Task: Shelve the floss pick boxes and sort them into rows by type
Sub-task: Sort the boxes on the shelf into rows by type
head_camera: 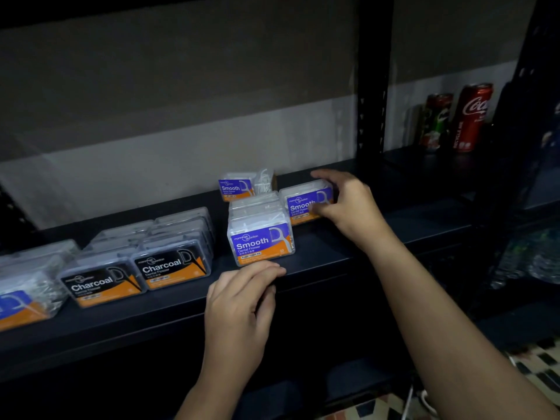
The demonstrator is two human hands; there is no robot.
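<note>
Clear floss pick boxes stand on a dark shelf (333,256). Two rows of black Charcoal boxes (172,265) run front to back at the left. A row of purple Smooth boxes (260,241) stands in the middle, with another Smooth box (236,189) behind it near the wall. My right hand (348,204) grips a further Smooth box (303,204) on the shelf, just right of that row, thumb on its front and fingers over its back. My left hand (242,301) hovers at the shelf's front edge below the front Smooth box, fingers loosely curled, holding nothing.
Blue-labelled floss boxes (21,295) sit at the far left edge. A black upright post (372,86) divides the shelving. Drink cans (471,116) stand in the right bay. A grey wall backs the shelf; patterned floor tiles (539,365) show at the bottom right.
</note>
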